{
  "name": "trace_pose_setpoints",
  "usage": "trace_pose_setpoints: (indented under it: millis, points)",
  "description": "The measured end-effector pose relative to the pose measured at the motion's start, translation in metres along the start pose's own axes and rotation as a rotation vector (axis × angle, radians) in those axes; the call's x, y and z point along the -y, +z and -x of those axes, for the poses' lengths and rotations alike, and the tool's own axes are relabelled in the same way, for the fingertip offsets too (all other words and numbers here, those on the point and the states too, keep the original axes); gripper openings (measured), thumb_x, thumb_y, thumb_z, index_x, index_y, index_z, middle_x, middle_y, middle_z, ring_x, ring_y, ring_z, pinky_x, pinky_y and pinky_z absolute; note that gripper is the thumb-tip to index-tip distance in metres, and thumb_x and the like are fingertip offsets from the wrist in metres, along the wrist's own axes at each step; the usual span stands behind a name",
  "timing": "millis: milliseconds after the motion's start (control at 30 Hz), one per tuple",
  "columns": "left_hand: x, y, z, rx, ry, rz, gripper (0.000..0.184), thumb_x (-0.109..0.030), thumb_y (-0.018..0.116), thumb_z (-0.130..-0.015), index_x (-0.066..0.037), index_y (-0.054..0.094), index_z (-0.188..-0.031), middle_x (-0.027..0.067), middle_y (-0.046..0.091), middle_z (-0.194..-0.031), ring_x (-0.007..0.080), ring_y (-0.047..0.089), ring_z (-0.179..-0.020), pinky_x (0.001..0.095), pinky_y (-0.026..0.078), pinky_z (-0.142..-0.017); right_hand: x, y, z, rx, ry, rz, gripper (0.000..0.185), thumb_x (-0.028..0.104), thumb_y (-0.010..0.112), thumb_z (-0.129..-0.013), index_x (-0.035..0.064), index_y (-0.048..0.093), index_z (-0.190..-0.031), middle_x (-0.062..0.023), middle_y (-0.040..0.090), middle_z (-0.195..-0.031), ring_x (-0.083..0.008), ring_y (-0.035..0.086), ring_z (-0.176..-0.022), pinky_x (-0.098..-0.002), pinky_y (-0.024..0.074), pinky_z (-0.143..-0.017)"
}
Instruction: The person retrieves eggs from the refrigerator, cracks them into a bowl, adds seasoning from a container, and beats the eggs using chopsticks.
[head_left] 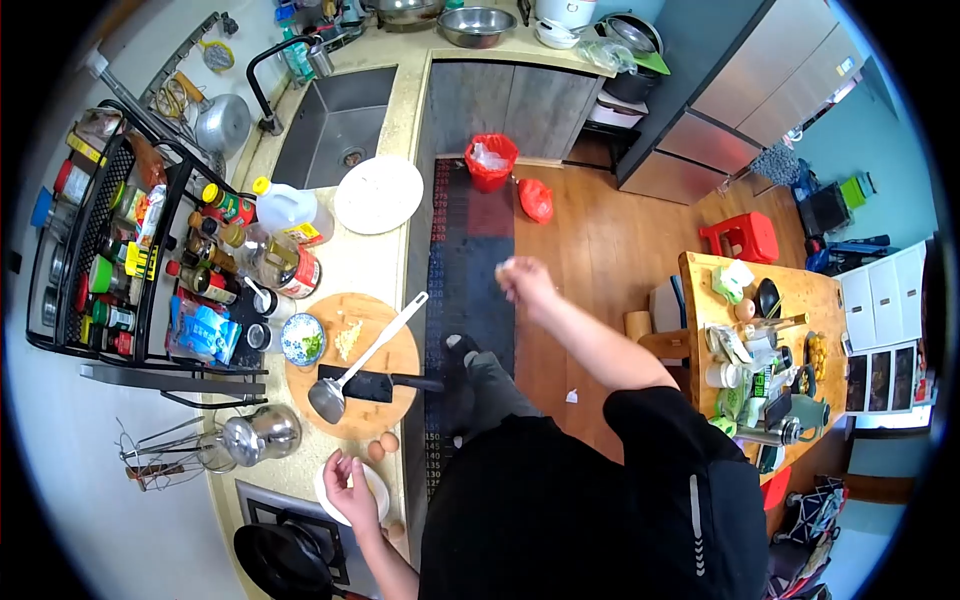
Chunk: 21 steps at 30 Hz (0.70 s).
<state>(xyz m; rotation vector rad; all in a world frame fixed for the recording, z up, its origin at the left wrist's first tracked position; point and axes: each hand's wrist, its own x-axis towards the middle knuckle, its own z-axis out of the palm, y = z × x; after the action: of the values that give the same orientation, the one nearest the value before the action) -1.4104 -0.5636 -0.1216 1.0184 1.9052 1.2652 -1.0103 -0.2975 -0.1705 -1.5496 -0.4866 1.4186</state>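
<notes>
Over a white plate (376, 490) at the counter's near end is my left hand (350, 488), its fingers curled; what they hold, if anything, is hidden. My right hand (524, 283) reaches out over the dark floor mat, its fingers pinched round something small that I cannot make out. Brown eggs (376, 450) lie beside the round cutting board (405, 350). On the board are a cleaver (370, 386), a metal spatula (327, 400) laid across it, and chopped pale pieces (348, 340). A patterned bowl (303, 339) with chopped greens sits at the board's edge.
A black pan (280, 560) is on the stove near my left hand. A spice rack (110, 240) and bottles line the wall. Further off are the sink (335, 125), a white plate (379, 194), a red bin (491, 165) and a wooden table (700, 280).
</notes>
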Motion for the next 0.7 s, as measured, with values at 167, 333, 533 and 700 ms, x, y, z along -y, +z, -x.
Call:
trace_pose_setpoints:
  millis: [167,333,533,700]
  points:
    - [-0.013,-0.014,0.002,-0.073,-0.060,0.001,0.030,-0.003,0.062,-0.093,0.000,0.057,-0.123,0.0057,0.064,-0.098,0.0111,0.059,-0.088,0.0260,0.048,-0.084,0.129,-0.011,-0.172,-0.071,-0.183,-0.154,0.034,0.026,0.060,-0.098,0.0012,0.053,-0.120,-0.0080,0.062,-0.095,-0.0156,0.059,-0.067,-0.0298,0.0526,-0.054]
    - [-0.013,-0.022,0.015,-0.159,-0.086,-0.063,0.027,-0.003,0.062,-0.094,0.000,0.059,-0.120,0.0041,0.064,-0.093,0.0097,0.057,-0.082,0.0241,0.048,-0.078,0.105,0.003,-0.196,0.150,-0.278,0.198,0.030,0.014,0.058,-0.097,-0.0020,0.054,-0.123,-0.0101,0.064,-0.086,-0.0166,0.063,-0.067,-0.0294,0.0515,-0.050]
    - [0.022,-0.034,0.041,-0.224,-0.118,0.001,0.027,-0.004,0.061,-0.094,0.001,0.059,-0.120,0.0036,0.064,-0.091,0.0091,0.057,-0.077,0.0231,0.047,-0.073,-0.050,0.063,-0.036,0.302,-0.489,0.306,0.024,-0.007,0.041,-0.083,0.0022,0.063,-0.078,-0.0066,0.062,-0.071,-0.0141,0.059,-0.061,-0.0299,0.0484,-0.054]
    - [0.037,-0.052,0.077,-0.355,-0.107,-0.247,0.028,-0.005,0.064,-0.093,0.001,0.059,-0.120,0.0044,0.065,-0.095,0.0089,0.060,-0.083,0.0233,0.049,-0.078,-0.077,0.163,0.123,0.792,-0.890,0.566,0.008,0.005,0.058,-0.088,0.0001,0.063,-0.093,-0.0051,0.055,-0.074,-0.0139,0.050,-0.062,-0.0279,0.0432,-0.057]
